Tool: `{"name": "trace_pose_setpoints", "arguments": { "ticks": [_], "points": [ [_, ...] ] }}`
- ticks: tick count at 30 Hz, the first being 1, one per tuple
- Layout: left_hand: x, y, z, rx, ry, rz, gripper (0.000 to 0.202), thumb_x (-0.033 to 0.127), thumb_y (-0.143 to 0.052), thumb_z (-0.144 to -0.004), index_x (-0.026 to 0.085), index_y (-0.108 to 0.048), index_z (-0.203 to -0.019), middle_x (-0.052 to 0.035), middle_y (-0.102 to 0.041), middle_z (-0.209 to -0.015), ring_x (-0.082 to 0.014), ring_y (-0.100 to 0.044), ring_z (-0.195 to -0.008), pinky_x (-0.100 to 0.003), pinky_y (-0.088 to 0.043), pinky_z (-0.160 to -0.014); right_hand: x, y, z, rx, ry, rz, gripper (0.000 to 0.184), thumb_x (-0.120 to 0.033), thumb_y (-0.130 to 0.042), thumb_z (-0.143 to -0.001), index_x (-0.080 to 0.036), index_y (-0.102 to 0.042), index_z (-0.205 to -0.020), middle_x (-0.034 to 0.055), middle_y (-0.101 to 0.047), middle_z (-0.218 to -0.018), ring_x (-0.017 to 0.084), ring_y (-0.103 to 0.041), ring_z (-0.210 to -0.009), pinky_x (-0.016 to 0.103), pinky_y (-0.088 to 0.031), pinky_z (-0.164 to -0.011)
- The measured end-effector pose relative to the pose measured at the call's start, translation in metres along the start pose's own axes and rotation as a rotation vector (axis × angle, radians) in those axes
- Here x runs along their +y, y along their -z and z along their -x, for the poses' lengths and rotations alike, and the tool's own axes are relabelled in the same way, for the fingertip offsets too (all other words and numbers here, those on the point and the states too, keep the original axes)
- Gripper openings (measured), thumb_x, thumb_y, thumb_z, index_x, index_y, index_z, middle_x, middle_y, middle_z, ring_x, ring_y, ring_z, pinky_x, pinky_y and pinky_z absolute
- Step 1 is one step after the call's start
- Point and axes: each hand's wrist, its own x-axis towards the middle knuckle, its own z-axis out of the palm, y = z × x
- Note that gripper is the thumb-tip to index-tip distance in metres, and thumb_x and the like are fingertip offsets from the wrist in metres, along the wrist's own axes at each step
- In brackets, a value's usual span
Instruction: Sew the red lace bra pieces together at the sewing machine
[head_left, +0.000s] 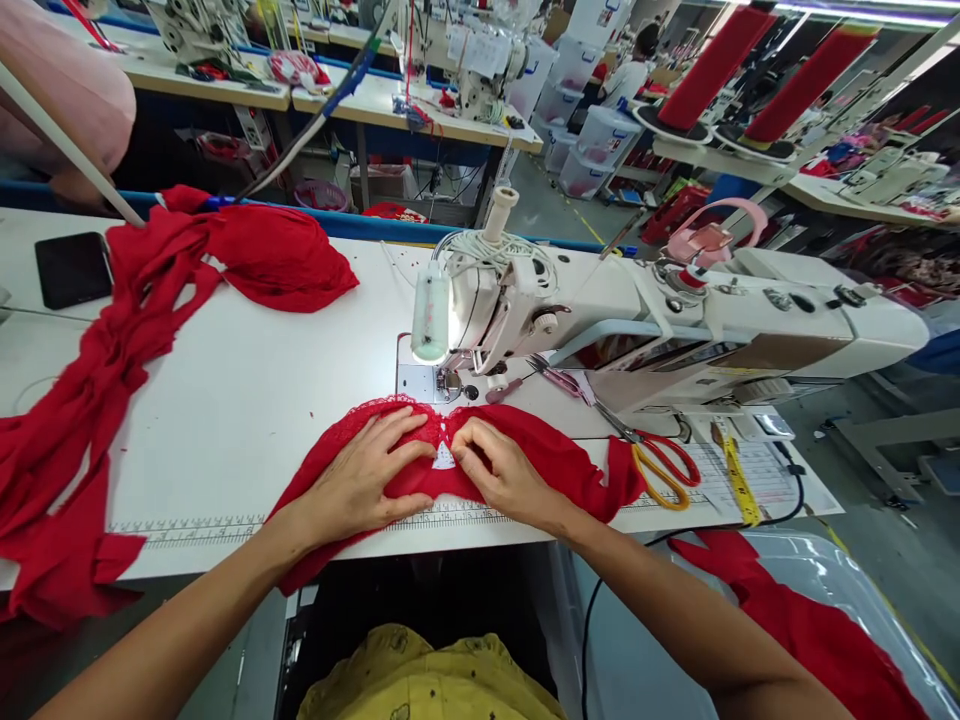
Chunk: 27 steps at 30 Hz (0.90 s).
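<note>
A red garment piece with lace edging (570,455) lies across the front of the sewing machine bed, just before the needle and presser foot (448,384). My left hand (367,470) rests on its left half, fingers spread flat over the cloth. Close beside the small gap in the middle, my right hand (491,462) pinches the fabric edge between thumb and bent forefinger. The white sewing machine (600,310) stands right behind the cloth, its lamp shining on the work.
Scissors with red and orange handles (660,470) and a yellow tape measure (739,475) lie to the right. A long heap of red pieces (120,350) and a black phone (73,270) are at left. Below right, a clear bin (637,620) holds more red cloth.
</note>
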Motion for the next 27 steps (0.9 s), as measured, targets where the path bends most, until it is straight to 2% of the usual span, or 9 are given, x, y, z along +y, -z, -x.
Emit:
{"name": "trace_pose_setpoints", "arguments": {
  "ticks": [3, 6, 9, 12, 15, 17, 20, 24, 27],
  "points": [
    [0.002, 0.001, -0.001, -0.015, 0.014, 0.012, 0.042, 0.049, -0.065, -0.088, 0.025, -0.061, -0.122, -0.0092, -0.041, -0.154, -0.031, -0.031, -0.146, -0.054, -0.033, -0.118, -0.006, 0.01, 0.009, 0.102, -0.146, -0.232, 0.02, -0.031, -0.045, -0.102, -0.022, -0.048, -0.084, -0.001, -0.048, -0.079, 0.014, -0.045, -0.072, 0.029, -0.038, -0.069],
    [0.001, 0.001, -0.001, -0.013, 0.018, 0.013, 0.04, 0.048, -0.065, -0.088, 0.026, -0.061, -0.121, -0.0087, -0.04, -0.155, -0.032, -0.03, -0.147, -0.055, -0.033, -0.117, -0.015, 0.032, 0.026, 0.259, -0.156, -0.545, 0.024, -0.035, -0.049, -0.101, -0.023, -0.047, -0.081, -0.0023, -0.042, -0.076, 0.014, -0.042, -0.069, 0.029, -0.037, -0.067],
    [-0.001, 0.002, 0.0, -0.012, 0.01, 0.003, 0.038, 0.047, -0.065, -0.089, 0.026, -0.061, -0.121, -0.0084, -0.04, -0.155, -0.032, -0.029, -0.147, -0.054, -0.033, -0.118, -0.028, 0.057, 0.044, 0.038, -0.043, -0.761, 0.038, -0.043, -0.04, -0.104, -0.022, -0.05, -0.074, -0.0013, -0.046, -0.068, 0.014, -0.045, -0.062, 0.03, -0.038, -0.061],
    [0.002, 0.006, -0.001, -0.02, -0.011, 0.011, 0.041, 0.049, -0.066, -0.088, 0.026, -0.061, -0.122, -0.0089, -0.039, -0.155, -0.0329, -0.029, -0.147, -0.054, -0.033, -0.118, -0.035, 0.066, 0.051, -0.179, -0.024, -0.42, 0.045, -0.042, -0.035, -0.106, -0.019, -0.062, -0.077, 0.0041, -0.059, -0.074, 0.016, -0.055, -0.069, 0.031, -0.043, -0.065],
    [0.013, 0.007, -0.004, 0.046, -0.005, 0.058, 0.036, 0.046, -0.059, -0.094, 0.024, -0.06, -0.122, -0.0097, -0.049, -0.148, -0.0302, -0.038, -0.143, -0.052, -0.036, -0.117, -0.029, 0.051, 0.043, -0.016, 0.036, 0.064, 0.02, -0.025, -0.048, -0.102, -0.02, -0.067, -0.098, 0.0073, -0.064, -0.094, 0.018, -0.059, -0.089, 0.031, -0.048, -0.078],
    [0.021, 0.002, -0.005, 0.149, 0.032, 0.09, 0.028, 0.037, -0.048, -0.1, 0.021, -0.06, -0.121, -0.0094, -0.059, -0.136, -0.0245, -0.05, -0.134, -0.045, -0.042, -0.114, -0.018, 0.035, 0.033, 0.015, 0.14, 0.242, 0.021, -0.02, -0.046, -0.102, -0.021, -0.066, -0.108, 0.0086, -0.066, -0.103, 0.019, -0.06, -0.098, 0.034, -0.05, -0.085],
    [0.026, -0.012, -0.001, 0.244, 0.079, 0.023, 0.034, 0.033, -0.044, -0.102, 0.019, -0.054, -0.131, -0.0114, -0.061, -0.134, -0.0241, -0.056, -0.127, -0.046, -0.045, -0.11, -0.001, 0.018, 0.022, -0.032, 0.193, 0.4, 0.027, -0.029, -0.055, -0.099, -0.019, -0.062, -0.124, 0.0126, -0.064, -0.122, 0.024, -0.057, -0.115, 0.042, -0.049, -0.099],
    [0.018, -0.02, 0.011, 0.171, 0.164, -0.203, 0.058, 0.048, -0.053, -0.096, 0.025, -0.041, -0.147, -0.012, -0.048, -0.15, -0.0348, -0.041, -0.14, -0.063, -0.031, -0.114, 0.012, 0.014, 0.023, -0.078, 0.089, 0.474, 0.057, -0.044, -0.069, -0.089, -0.02, -0.054, -0.139, 0.0135, -0.056, -0.139, 0.028, -0.052, -0.128, 0.049, -0.043, -0.109],
    [0.01, -0.014, 0.011, 0.105, 0.182, -0.239, 0.062, 0.054, -0.054, -0.094, 0.027, -0.04, -0.148, -0.0105, -0.044, -0.154, -0.0346, -0.038, -0.141, -0.062, -0.032, -0.113, 0.016, 0.015, 0.027, -0.07, 0.064, 0.489, 0.06, -0.045, -0.069, -0.088, -0.021, -0.053, -0.141, 0.0126, -0.056, -0.141, 0.028, -0.052, -0.128, 0.05, -0.042, -0.11]
  ]
}}
